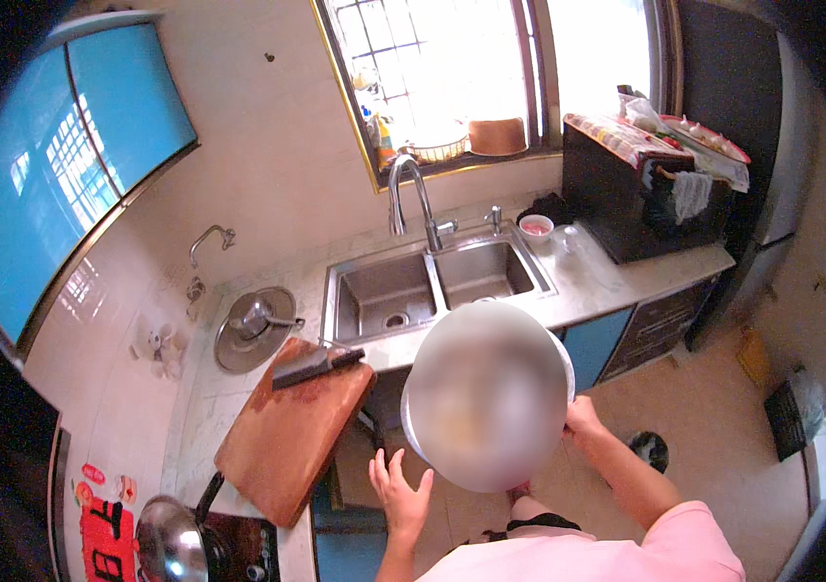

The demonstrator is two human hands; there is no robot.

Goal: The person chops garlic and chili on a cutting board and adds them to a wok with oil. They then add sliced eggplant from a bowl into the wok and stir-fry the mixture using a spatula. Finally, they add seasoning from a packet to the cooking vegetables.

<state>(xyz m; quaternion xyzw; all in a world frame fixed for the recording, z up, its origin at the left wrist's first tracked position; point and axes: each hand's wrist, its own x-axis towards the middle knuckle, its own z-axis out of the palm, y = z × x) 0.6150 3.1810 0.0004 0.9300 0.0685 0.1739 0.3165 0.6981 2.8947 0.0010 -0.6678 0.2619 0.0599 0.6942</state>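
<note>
My right hand [582, 417] grips the right side of a large round vessel [567, 360] in front of me. A pale rim shows at its edges, but a blurred patch hides most of it and its inside. My left hand [402, 491] is raised just below and left of the vessel, fingers apart and holding nothing. To that hand's left lies a thick wooden chopping board [300, 444] on the counter. A cleaver [311, 369] with a dark handle rests across the board's far end.
Beyond the vessel is a steel double sink [384, 295] with a tall faucet [427, 211]. A metal lid [227, 349] lies left of the sink. The stove [245, 545] carries a wok [173, 542] at lower left. A small bowl [536, 228] stands right of the sink.
</note>
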